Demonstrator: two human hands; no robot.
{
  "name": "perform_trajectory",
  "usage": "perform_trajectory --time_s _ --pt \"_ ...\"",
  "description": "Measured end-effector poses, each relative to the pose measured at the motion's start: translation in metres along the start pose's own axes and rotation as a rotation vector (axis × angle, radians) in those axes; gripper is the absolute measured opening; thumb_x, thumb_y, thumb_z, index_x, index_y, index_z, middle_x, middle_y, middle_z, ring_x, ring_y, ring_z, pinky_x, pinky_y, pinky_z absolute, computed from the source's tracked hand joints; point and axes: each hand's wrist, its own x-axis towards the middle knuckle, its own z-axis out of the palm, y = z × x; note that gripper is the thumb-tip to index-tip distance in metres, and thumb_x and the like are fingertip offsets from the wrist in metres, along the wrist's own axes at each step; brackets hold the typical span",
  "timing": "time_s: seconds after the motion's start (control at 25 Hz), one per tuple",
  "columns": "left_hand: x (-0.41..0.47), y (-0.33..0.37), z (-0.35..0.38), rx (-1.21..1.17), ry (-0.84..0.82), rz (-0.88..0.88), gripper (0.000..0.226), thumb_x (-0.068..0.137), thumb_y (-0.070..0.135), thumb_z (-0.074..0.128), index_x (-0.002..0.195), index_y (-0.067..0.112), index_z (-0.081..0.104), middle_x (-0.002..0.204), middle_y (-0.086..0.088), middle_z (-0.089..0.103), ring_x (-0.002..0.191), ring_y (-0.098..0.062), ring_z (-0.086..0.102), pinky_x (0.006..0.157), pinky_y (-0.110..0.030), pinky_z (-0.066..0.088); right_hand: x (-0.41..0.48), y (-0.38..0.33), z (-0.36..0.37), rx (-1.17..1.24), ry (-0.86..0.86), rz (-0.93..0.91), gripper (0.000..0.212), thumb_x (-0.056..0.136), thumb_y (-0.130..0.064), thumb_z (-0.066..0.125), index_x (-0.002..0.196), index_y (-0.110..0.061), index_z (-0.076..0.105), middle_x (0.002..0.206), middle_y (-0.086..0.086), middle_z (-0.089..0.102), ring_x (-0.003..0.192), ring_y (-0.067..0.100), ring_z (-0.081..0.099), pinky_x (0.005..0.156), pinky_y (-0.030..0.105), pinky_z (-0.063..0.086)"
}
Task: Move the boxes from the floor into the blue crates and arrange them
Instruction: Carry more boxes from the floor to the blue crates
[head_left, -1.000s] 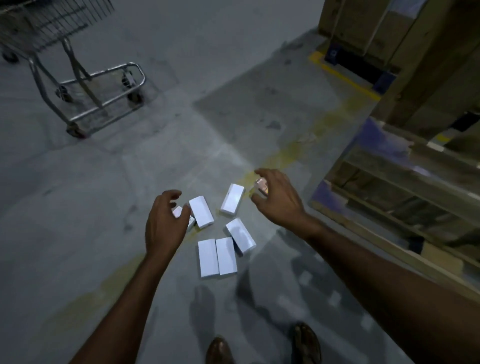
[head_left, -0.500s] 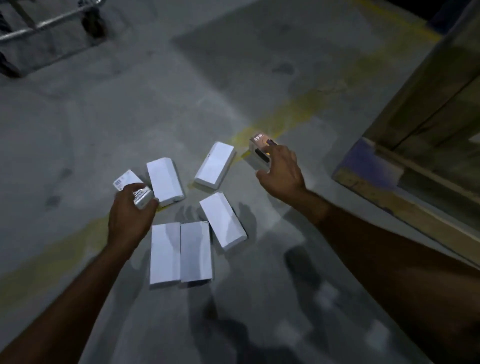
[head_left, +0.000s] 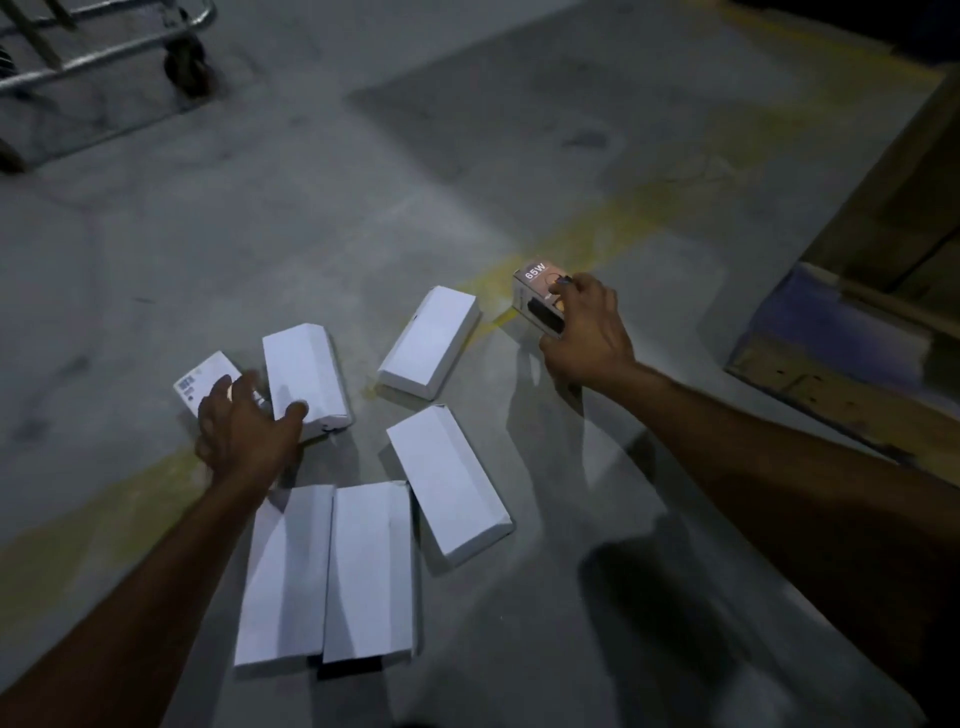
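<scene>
head view, looking down at a grey concrete floor (head_left: 519, 130) crossed by a worn yellow line (head_left: 597, 239). seven boxes scattered on it, all low in the middle of the frame.

left hand (head_left: 244, 431) spread over two boxes at once: fingers on a small labelled box (head_left: 202, 379), thumb pressed on the near end of a plain white box (head_left: 306, 379) just beside it. clasping or merely resting on them, cannot tell; both boxes flat on the floor.

right hand (head_left: 587, 332) pinching a small printed box (head_left: 537, 299) marked "65w", fingertips on its top and thumb at its near side, the box tilted at the yellow line. lifted or still touching the floor, cannot tell.

between the hands, a white box (head_left: 428, 343) lying at a slant. nearer, another slanted white box (head_left: 449, 483), and beside it two long white boxes (head_left: 327, 571) side by side, touching along their long edges.

top left, the wheel and metal bars of a cart (head_left: 182, 57). right edge, a wooden pallet (head_left: 831, 374) with a bluish-painted corner. no blue crates within the frame.
</scene>
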Motion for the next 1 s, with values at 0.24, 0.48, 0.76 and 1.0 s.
perform_trajectory --time_s 0.24,0.48,0.76,1.0 --pt "-0.008 -0.004 0.011 0.092 -0.093 -0.064 0.081 0.088 0.055 0.062 0.152 0.014 0.035 0.161 -0.009 0.029 0.149 -0.038 0.020 0.116 -0.058 0.024 0.028 0.013 0.004 -0.008 -0.144 0.150 0.095 0.079 -0.027 0.077 0.157 -0.025 0.023 0.162 0.015 0.021 0.147 0.040 0.024 0.116 0.055 0.035" --pt "-0.005 -0.017 0.013 0.165 -0.034 0.019 0.072 0.091 0.051 0.065 0.149 0.017 0.039 0.153 -0.011 0.041 0.142 -0.039 0.032 0.110 -0.059 0.034 0.020 0.003 0.016 -0.005 -0.002 0.087 0.067 0.083 -0.030 0.069 0.141 -0.024 0.037 0.133 0.017 0.045 0.121 0.039 0.048 0.093 0.052 0.052" --pt "-0.011 -0.015 0.011 0.183 -0.040 0.028 0.070 0.092 0.050 0.062 0.149 0.017 0.039 0.156 -0.008 0.038 0.143 -0.037 0.030 0.111 -0.056 0.033 -0.006 -0.033 0.043 0.126 0.108 0.007 0.062 0.084 -0.030 0.063 0.141 -0.026 0.039 0.133 0.011 0.045 0.122 0.034 0.043 0.091 0.045 0.047" --pt "-0.003 -0.023 0.013 0.210 0.080 -0.004 0.059 0.094 0.049 0.059 0.142 0.017 0.049 0.153 -0.007 0.041 0.141 -0.040 0.031 0.110 -0.053 0.030 -0.017 -0.058 0.049 0.177 0.179 -0.019 0.066 0.089 -0.036 0.065 0.146 -0.030 0.034 0.141 0.006 0.043 0.125 0.028 0.044 0.094 0.045 0.051"
